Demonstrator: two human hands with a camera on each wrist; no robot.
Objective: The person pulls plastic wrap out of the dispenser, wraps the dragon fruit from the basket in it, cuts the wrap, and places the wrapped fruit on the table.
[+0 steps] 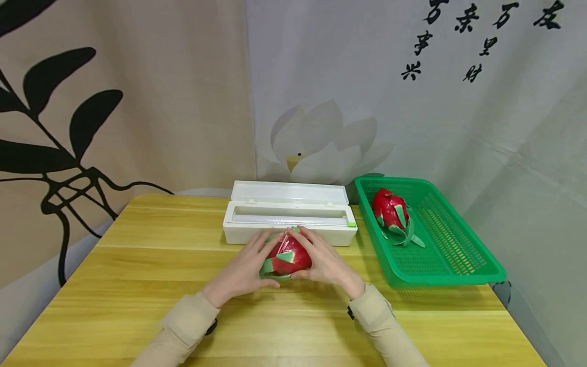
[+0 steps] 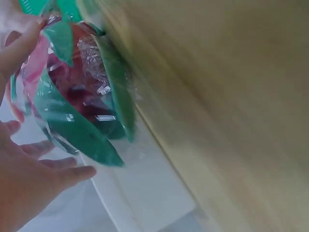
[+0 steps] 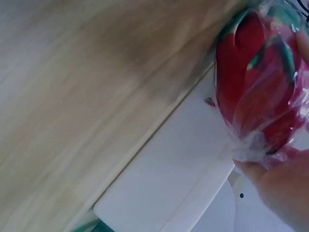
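A red dragon fruit (image 1: 295, 252) with green scales, covered in clear plastic wrap, is held between both hands in front of the white box. On its left side, my left hand (image 1: 243, 267) cups it with spread, bent fingers. My right hand (image 1: 326, 261) grips it from the right, thumb low and fingers over the top. In the left wrist view the wrap is crinkled and shiny over the scales of the dragon fruit (image 2: 72, 92). Gathered film shows at one end of the dragon fruit (image 3: 260, 82) in the right wrist view, beside the right fingers.
Behind the hands stands a white cling film box (image 1: 238, 234), lid (image 1: 289, 192) raised, with a film roll inside. To the right, a green basket (image 1: 454, 265) contains another dragon fruit (image 1: 390, 209). All rest on a wooden table (image 1: 137, 255) against a printed curtain.
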